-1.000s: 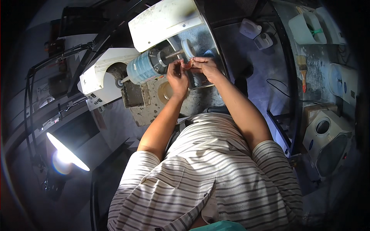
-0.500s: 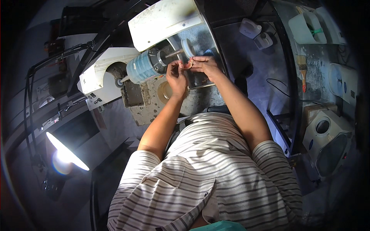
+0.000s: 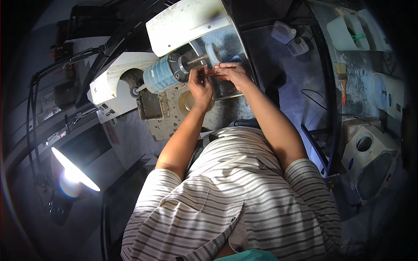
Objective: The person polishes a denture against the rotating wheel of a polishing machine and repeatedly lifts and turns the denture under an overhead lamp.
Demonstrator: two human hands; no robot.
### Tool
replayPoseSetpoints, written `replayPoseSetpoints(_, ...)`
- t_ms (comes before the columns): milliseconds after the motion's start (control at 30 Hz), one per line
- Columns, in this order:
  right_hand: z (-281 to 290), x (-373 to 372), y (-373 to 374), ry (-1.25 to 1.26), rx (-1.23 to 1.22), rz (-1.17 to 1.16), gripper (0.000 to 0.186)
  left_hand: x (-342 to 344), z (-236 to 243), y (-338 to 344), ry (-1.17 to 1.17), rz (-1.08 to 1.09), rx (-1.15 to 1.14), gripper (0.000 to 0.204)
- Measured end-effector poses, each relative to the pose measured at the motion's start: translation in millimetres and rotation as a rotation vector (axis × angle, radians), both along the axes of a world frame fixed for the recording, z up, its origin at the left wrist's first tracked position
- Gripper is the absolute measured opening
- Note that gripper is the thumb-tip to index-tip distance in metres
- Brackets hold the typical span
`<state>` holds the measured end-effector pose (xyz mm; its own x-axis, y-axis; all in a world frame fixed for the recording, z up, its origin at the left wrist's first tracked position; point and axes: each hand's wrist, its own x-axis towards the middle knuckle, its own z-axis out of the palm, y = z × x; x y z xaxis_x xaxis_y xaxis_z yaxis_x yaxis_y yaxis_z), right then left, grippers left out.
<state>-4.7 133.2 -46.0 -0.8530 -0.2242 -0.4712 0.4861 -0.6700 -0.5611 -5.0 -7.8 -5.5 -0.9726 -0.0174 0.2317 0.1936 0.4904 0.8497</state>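
Observation:
My left hand [image 3: 200, 88] and my right hand [image 3: 234, 77] meet below a pale wheel [image 3: 211, 54] on a motor spindle. Both have fingers closed on a small pink-red denture-like piece [image 3: 211, 71] with whitish bits, partly hidden by the fingers and just beneath the wheel. The blue ribbed motor [image 3: 156, 77] lies left of my hands, with a small buffing wheel [image 3: 134, 92] on its other spindle. The wheel by my hands sits in a metal box under a raised white hood [image 3: 187, 26]. A stained speckled base [image 3: 167, 128] lies under the motor.
A white housing [image 3: 106, 82] and muddy tray [image 3: 151, 107] stand left, near a lit lamp [image 3: 69, 167]. At right are white jugs [image 3: 283, 32], a black frame, and a worktop [image 3: 352, 108] with a brush [image 3: 342, 82], plastic container [image 3: 337, 32] and boxy machine [image 3: 368, 161].
My fingers and the pink-red piece have shifted slightly upward, toward the wheel, with small changes in finger position. Both hands still hold the piece; the surroundings look the same.

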Motion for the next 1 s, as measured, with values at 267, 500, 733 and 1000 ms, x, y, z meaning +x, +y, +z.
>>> replayPoseSetpoints(267, -4.8, 0.0, 1.1, -0.002, 0.039, 0.03, 0.025, -4.5, 8.3, 2.3, -0.29, -0.006, 0.309, 0.011)
replayPoseSetpoints(500, 0.1, -2.8, 4.6, 0.0, 0.097, 0.044, 0.03, -11.8, 1.6, 9.1, -0.372, 0.061, 0.481, 0.013)
replayPoseSetpoints(733, -1.3, -18.3, 16.2, -0.091, 0.219, 0.001, 0.024, -18.7, -4.0, 30.0, -0.384, 0.135, 0.594, 0.014)
replayPoseSetpoints(1000, -8.1, -29.5, 23.7, -0.069, 0.193, 0.075, 0.019, -19.5, 2.5, 41.0, -0.515, 0.306, 0.809, 0.011)
